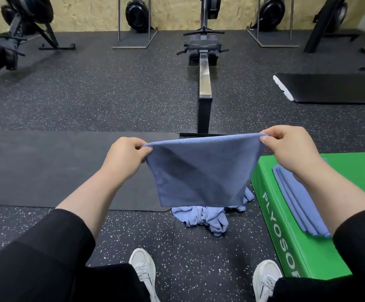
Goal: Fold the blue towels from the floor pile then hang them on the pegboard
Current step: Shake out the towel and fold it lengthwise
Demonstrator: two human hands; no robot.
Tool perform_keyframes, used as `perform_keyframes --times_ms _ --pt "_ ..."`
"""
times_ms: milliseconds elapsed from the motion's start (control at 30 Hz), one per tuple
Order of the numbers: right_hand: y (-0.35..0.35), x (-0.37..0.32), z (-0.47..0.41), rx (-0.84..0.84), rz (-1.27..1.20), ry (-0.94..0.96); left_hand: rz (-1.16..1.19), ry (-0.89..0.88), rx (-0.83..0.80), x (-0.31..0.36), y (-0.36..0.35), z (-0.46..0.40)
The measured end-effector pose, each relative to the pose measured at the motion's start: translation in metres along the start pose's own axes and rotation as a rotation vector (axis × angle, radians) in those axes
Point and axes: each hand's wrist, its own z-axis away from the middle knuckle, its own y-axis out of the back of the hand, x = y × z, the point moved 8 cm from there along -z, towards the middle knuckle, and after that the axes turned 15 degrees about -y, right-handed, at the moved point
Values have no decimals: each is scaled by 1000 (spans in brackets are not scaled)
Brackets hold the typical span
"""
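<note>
A blue towel [201, 171] hangs spread in the air in front of me. My left hand [126, 155] pinches its top left corner, and my right hand [286, 147] pinches its top right corner. Below it, a crumpled pile of blue towels [207, 219] lies on the speckled floor between my feet and a black mat. Folded blue towels [297, 201] lie stacked on a green plyo box [286, 247] at my right. No pegboard is in view.
A rowing machine [204, 83] stretches away straight ahead, its foot just beyond the towel. A black mat [57, 166] lies to the left and another black mat [334, 88] at the right rear. Other exercise machines line the far wall. My white shoes [143, 271] stand below.
</note>
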Motion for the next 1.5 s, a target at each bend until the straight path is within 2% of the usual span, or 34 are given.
perform_keyframes --times_ms 167,267,333,433,600,667,800,967,1067,1300,1500 --pt "-8 10 -6 12 218 0 -151 -15 -30 -1 0 -2" --pt "-8 15 -6 6 216 -32 -110 2 -29 -6 0 -2" --pt "-6 12 -4 0 166 -32 27 31 -1 -8 0 -1" --pt "-1 7 -2 -10 28 -38 382 81 70 -7 -2 -1" --pt "-7 8 1 -135 -436 -135 781 185 192 7 -10 1" --pt "-14 12 3 -158 -537 -215 840 280 236 7 -19 5" --pt "-42 14 3 -279 -467 -283 896 464 289 9 -46 11" --pt "-82 12 3 -416 -480 -350 959 461 213 41 -79 2" --pt "-99 6 6 -443 -526 -384 909 355 187 59 -92 -8" --pt "-119 -14 7 -475 -588 -354 440 59 163 85 -100 -26" --pt "-135 -22 3 -542 -708 -380 286 -77 207 101 -102 -38"
